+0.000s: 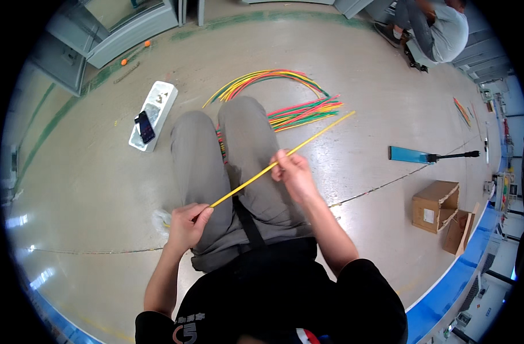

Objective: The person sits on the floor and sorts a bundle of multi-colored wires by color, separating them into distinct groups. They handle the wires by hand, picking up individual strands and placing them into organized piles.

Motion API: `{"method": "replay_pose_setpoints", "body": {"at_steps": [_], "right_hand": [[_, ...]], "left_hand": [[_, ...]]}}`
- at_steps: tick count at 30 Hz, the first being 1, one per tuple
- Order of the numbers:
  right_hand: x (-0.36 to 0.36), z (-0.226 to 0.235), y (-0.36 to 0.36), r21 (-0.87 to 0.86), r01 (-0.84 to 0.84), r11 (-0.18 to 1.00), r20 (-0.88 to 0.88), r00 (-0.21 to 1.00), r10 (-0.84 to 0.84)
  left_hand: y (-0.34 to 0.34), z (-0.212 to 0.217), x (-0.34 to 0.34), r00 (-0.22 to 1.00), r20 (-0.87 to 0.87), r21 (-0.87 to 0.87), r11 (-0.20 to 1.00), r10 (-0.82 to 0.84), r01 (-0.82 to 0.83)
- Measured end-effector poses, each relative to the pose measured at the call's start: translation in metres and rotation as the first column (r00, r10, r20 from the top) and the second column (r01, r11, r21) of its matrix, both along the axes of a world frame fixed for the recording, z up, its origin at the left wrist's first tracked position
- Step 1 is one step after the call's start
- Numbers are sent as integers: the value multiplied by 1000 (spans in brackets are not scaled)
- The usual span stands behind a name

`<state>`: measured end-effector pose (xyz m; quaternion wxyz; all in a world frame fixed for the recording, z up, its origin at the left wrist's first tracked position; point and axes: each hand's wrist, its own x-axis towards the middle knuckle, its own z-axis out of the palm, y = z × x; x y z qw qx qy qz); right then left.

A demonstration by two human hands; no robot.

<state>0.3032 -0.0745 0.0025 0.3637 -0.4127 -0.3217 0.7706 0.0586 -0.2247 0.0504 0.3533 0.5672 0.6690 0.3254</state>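
Observation:
A long yellow wire (pixel 247 183) stretches on a slant across my thighs. Its near part is pinched in my left hand (pixel 188 225), thumb pressed against the fingers. Further along, thumb and fingers of my right hand (pixel 293 172) are closed on the same wire, and its far end sticks out past them. Beyond my knees lies a bundle of red, yellow and green wires (pixel 305 114) on the floor, part of it curving in an arc. Beside my left hand is a clear plastic bag (pixel 160 219) with a bit of yellow at it.
A white foam tray (pixel 165 97) holds a dark phone (pixel 144 127) at the left. To the right are a blue tool with a black handle (pixel 408 155) and an open cardboard box (pixel 428 209). Another person (pixel 439 34) sits far right, near a few loose wires (pixel 462 112). Grey cabinets (pixel 133 37) stand far left.

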Motion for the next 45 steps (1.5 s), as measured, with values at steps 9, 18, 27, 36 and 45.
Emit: {"method": "replay_pose_setpoints", "body": {"at_steps": [9, 18, 27, 36, 45], "right_hand": [[28, 8, 28, 230, -65, 971, 52, 997, 54], [-1, 12, 17, 298, -49, 953, 213, 977, -16], [-1, -6, 38, 83, -178, 980, 39, 984, 176], [38, 15, 25, 127, -21, 992, -7, 1000, 23], [67, 15, 32, 351, -32, 936, 243, 968, -58]], "left_hand": [[-15, -1, -22, 986, 150, -171, 984, 75, -49], [-20, -26, -18, 978, -77, -84, 976, 194, -201], [20, -3, 21, 989, 105, -72, 991, -108, 116], [38, 13, 25, 946, 311, -181, 972, -88, 150], [22, -16, 2, 993, 65, -194, 975, -96, 107]]}}
